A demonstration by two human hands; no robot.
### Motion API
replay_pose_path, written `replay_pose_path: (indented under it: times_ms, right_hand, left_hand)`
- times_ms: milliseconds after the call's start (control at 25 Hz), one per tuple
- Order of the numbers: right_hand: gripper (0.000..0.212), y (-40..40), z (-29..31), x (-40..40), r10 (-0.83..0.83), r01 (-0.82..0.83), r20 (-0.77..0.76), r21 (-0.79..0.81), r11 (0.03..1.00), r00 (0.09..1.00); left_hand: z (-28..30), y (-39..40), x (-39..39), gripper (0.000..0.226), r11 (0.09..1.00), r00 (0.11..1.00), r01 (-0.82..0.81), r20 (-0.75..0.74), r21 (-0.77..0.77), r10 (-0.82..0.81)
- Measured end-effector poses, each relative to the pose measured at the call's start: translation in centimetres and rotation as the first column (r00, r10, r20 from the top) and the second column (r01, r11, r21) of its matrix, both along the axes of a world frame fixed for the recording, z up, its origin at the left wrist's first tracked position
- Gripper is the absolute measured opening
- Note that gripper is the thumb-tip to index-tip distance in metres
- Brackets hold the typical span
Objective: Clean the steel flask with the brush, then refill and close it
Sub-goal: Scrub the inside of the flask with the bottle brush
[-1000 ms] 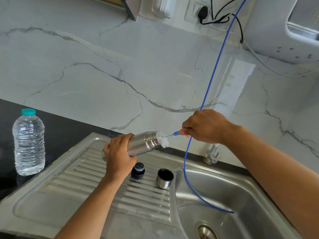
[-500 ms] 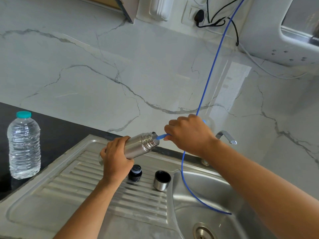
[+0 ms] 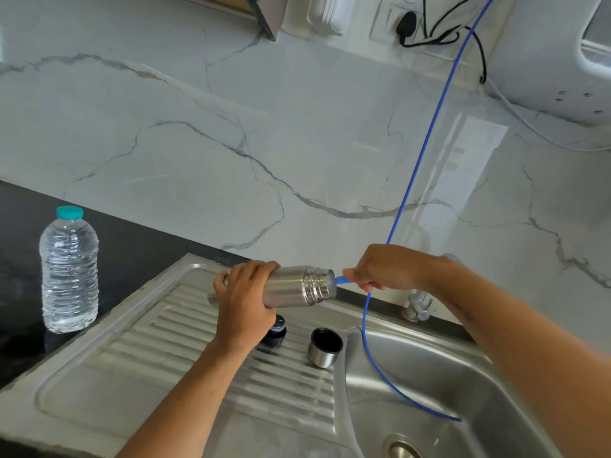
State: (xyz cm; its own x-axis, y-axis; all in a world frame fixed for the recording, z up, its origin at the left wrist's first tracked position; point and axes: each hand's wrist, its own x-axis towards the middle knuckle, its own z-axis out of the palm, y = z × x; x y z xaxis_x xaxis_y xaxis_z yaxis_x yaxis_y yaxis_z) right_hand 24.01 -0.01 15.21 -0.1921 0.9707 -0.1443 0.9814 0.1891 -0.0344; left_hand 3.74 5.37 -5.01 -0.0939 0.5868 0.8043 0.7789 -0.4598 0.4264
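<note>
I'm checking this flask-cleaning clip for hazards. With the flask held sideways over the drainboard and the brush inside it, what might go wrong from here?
1. The steel flask lies sideways in the left hand, so any rinse water may spill onto the drainboard.
2. The steel cup and dark stopper sit right under it; a slip may knock them into the basin.
3. The blue tube hangs by the right hand holding the brush handle and may snag.

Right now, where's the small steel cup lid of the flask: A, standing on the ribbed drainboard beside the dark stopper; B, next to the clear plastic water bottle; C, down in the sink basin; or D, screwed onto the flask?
A: the small steel cup lid stands open side up on the ribbed steel drainboard, just right of the dark stopper, while the steel flask has its mouth uncovered.
</note>
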Motion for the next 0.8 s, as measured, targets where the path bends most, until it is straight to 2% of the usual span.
replay_pose_path:
  times_ms: [40, 80, 120, 160, 200, 240, 280, 320, 360, 400, 480, 560, 680, 720, 800]
  right_hand:
    - [0.052, -0.3, -0.5, -0.3, -0.012, 0.007, 0.059, 0.078, 0.997, 0.998]
    - [0.051, -0.5, -1.0, -0.4, -0.031, -0.022, 0.210, 0.244, 0.970, 0.977]
    - [0.049, -0.7, -1.3, -0.2, -0.066, -0.134, 0.403, 0.449, 0.884, 0.913]
    - [0.046, -0.9, -1.6, 0.2, -0.092, -0.300, 0.543, 0.589, 0.751, 0.835]
    - [0.043, -1.1, -2.0, 0.5, -0.097, -0.426, 0.626, 0.627, 0.652, 0.774]
    - [0.040, -1.4, -2.1, 0.7, -0.075, -0.512, 0.656, 0.650, 0.561, 0.751]
    - [0.041, -1.5, -1.9, 0.8, -0.045, -0.551, 0.660, 0.660, 0.510, 0.750]
    - [0.045, -1.5, -1.6, 0.8, -0.024, -0.555, 0.671, 0.632, 0.541, 0.741]
    - [0.048, -1.7, -1.0, 0.5, -0.009, -0.516, 0.668, 0.584, 0.626, 0.744]
    - [0.053, -1.9, -0.3, 0.5, -0.001, -0.449, 0.645, 0.534, 0.716, 0.765]
    - [0.063, -1.8, 1.7, 1.5, -0.018, -0.315, 0.595, 0.451, 0.835, 0.804]
    - [0.071, -1.1, 3.1, 2.9, -0.050, -0.120, 0.462, 0.331, 0.936, 0.885]
    - [0.066, 0.5, 2.0, 3.1, -0.044, 0.026, 0.182, 0.101, 0.995, 0.982]
    - [0.065, 0.7, 1.4, 2.3, -0.046, 0.037, 0.139, 0.069, 0.997, 0.989]
    - [0.065, 0.6, 0.6, 0.8, -0.070, 0.051, 0.145, 0.134, 0.990, 0.987]
  left_hand:
    - [-0.1, 0.0, -0.1, 0.075, 1.000, 1.000, -0.015, -0.015, -0.022, 0.015]
    - [-0.3, 0.2, -0.3, 0.076, 0.998, 1.000, -0.031, -0.007, -0.058, 0.031]
    - [-0.4, 0.4, -0.6, 0.077, 0.995, 0.999, -0.035, 0.034, -0.098, 0.039]
    - [-0.6, 0.6, -0.7, 0.077, 0.990, 0.995, -0.031, 0.093, -0.135, 0.044]
    - [-0.7, 0.7, -0.6, 0.077, 0.987, 0.989, -0.023, 0.138, -0.161, 0.045]
    - [-0.9, 0.8, -0.4, 0.077, 0.985, 0.987, -0.014, 0.155, -0.169, 0.041]
    - [-0.9, 0.7, -0.1, 0.077, 0.986, 0.987, -0.006, 0.155, -0.164, 0.032]
    - [-1.0, 0.6, 0.0, 0.077, 0.988, 0.988, 0.003, 0.151, -0.153, 0.020]
    - [-1.0, 0.5, 0.1, 0.077, 0.990, 0.989, 0.012, 0.148, -0.142, 0.009]
    - [-0.9, 0.5, 0.0, 0.077, 0.991, 0.990, 0.015, 0.139, -0.131, 0.004]
    - [-0.8, 0.5, -0.2, 0.077, 0.992, 0.993, 0.010, 0.120, -0.126, 0.006]
    - [-0.9, 0.6, -0.3, 0.077, 0.994, 0.995, -0.004, 0.100, -0.111, 0.015]
    - [-0.8, 0.3, -0.1, 0.076, 0.998, 0.998, 0.007, 0.062, -0.062, -0.003]
    - [-0.8, 0.3, -0.2, 0.076, 0.998, 0.998, 0.005, 0.061, -0.056, -0.002]
    - [-0.6, 0.5, -0.5, 0.075, 0.997, 0.997, -0.026, 0.069, -0.072, 0.030]
